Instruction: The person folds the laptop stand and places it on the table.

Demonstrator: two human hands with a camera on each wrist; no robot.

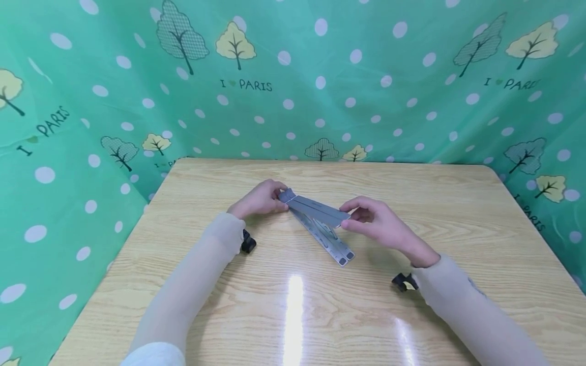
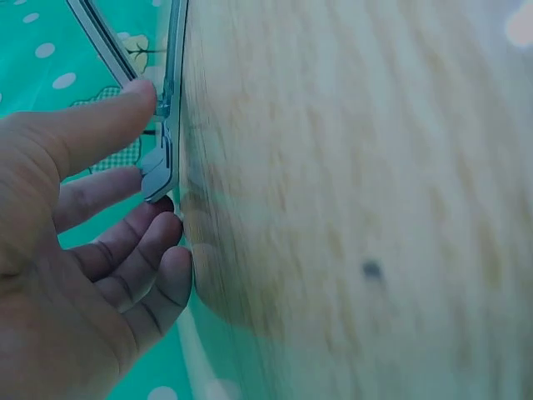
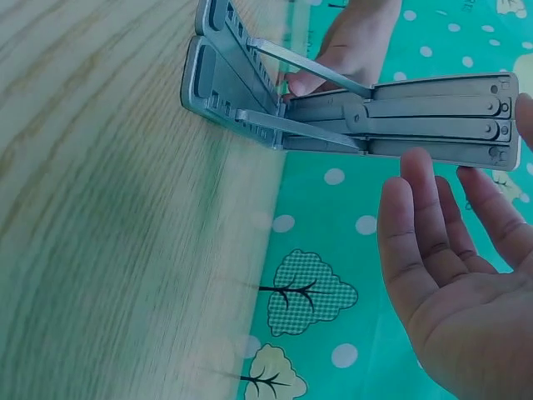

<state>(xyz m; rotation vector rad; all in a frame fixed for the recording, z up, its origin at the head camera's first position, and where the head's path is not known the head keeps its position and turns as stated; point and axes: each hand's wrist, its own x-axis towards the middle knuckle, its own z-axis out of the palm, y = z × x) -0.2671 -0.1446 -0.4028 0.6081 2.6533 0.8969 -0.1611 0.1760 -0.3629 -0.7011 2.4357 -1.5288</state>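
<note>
A grey folding laptop stand (image 1: 320, 209) is spread into a narrow V above the middle of the table, its lower rails (image 1: 333, 246) lying along the wood. My left hand (image 1: 262, 198) pinches the hinged end, the thumb (image 2: 125, 117) on one side and a finger at the knuckle of the hinge. At the raised free end of the upper arms, my right hand (image 1: 377, 219) grips with thumb and fingertips. Two slim struts (image 3: 304, 131) link the upper arms (image 3: 445, 154) to the notched lower rails in the right wrist view.
The wooden table (image 1: 229, 310) carries bright light reflections near the front. A green patterned cloth (image 1: 293, 66) hangs behind and at both sides. Small black devices (image 1: 247, 241) sit at both wrists.
</note>
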